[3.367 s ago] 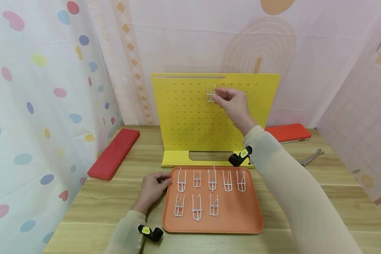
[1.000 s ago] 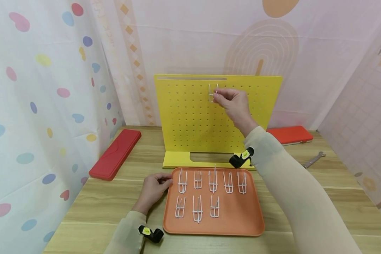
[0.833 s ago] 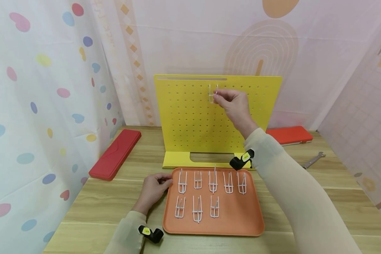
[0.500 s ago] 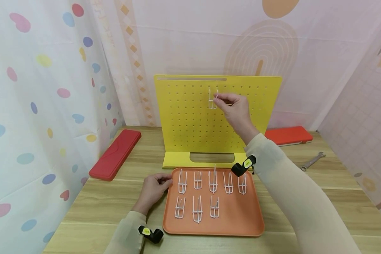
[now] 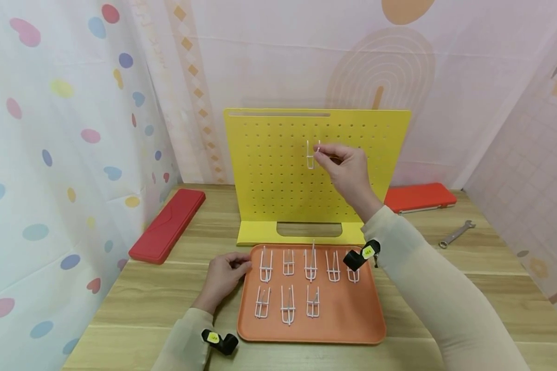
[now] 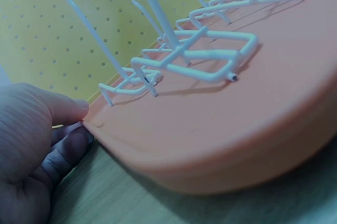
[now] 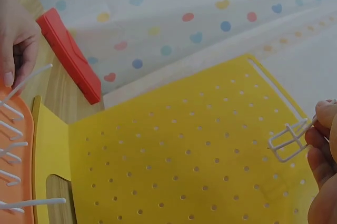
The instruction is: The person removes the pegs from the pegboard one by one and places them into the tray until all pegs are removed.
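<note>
A white wire pegboard hook (image 5: 310, 161) is pinched between the thumb and fingers of my right hand (image 5: 351, 172). The hook stands in front of the upper middle of the yellow pegboard (image 5: 278, 190). In the right wrist view, the hook's squared wire frame (image 7: 287, 142) juts out from the fingertips, over the board's holes. My left hand (image 5: 223, 280) grips the left rim of the orange tray (image 5: 348, 322). The left wrist view has the thumb (image 6: 73, 109) on top of that rim and fingers underneath. Several similar white hooks (image 5: 288, 305) lie in two rows on the tray.
A dark red case (image 5: 168, 225) lies on the wooden table to the left. Right of the board are a bright red case (image 5: 420, 197) and a wrench (image 5: 457, 234). The tray sits right against the pegboard's yellow foot (image 5: 257, 233). Patterned curtains (image 5: 278, 62) hang around the table.
My right hand has lowered the hook from the pegboard's top row of holes to a few rows further down. The left hand has stayed on the tray rim.
</note>
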